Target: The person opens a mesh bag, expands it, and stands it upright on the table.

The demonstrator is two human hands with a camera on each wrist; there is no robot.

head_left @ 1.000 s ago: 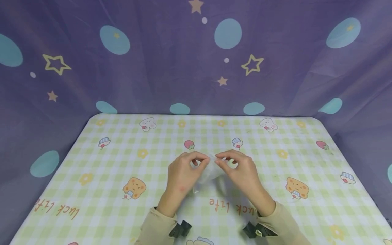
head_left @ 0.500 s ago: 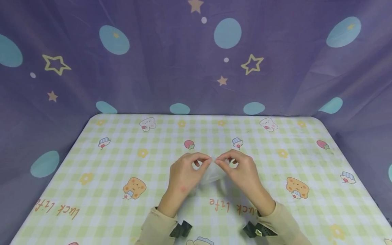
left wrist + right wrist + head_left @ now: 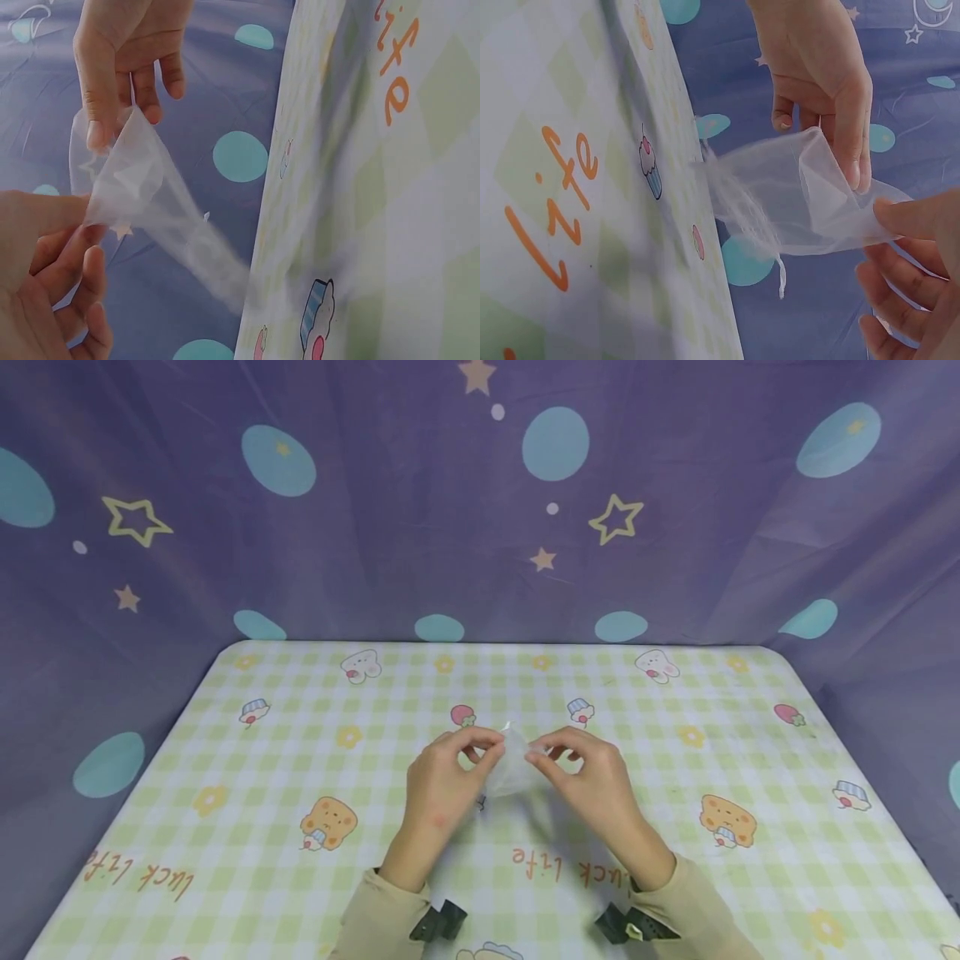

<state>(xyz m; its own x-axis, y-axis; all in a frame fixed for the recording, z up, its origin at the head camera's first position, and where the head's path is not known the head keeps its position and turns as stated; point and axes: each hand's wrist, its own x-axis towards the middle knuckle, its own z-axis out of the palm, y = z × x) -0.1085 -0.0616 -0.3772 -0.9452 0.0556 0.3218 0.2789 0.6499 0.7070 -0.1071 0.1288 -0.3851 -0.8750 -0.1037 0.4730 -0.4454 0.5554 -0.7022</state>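
Note:
A small translucent white bag (image 3: 512,768) hangs between my two hands, above the tablecloth. In the right wrist view, a gathered band and a thin cord (image 3: 782,277) run across its lower part. My left hand (image 3: 448,781) pinches one side of the bag's upper edge between thumb and forefinger. Opposite it, my right hand (image 3: 594,777) pinches the other side the same way. The left wrist view shows the sheer bag (image 3: 142,176) stretched at the top between the left hand (image 3: 56,262) and the right hand (image 3: 135,60), its lower end tapering down.
A green-and-white checked tablecloth (image 3: 405,693) with cartoon prints covers the table. Behind and beside it hangs a purple curtain (image 3: 420,527) with stars and blue ovals. Black straps (image 3: 438,922) sit at the sleeve cuffs.
My left hand first shifts slightly right, then back left and a little up, widening the gap between the hands. More of the bag's top shows between them. The right hand stays nearly still.

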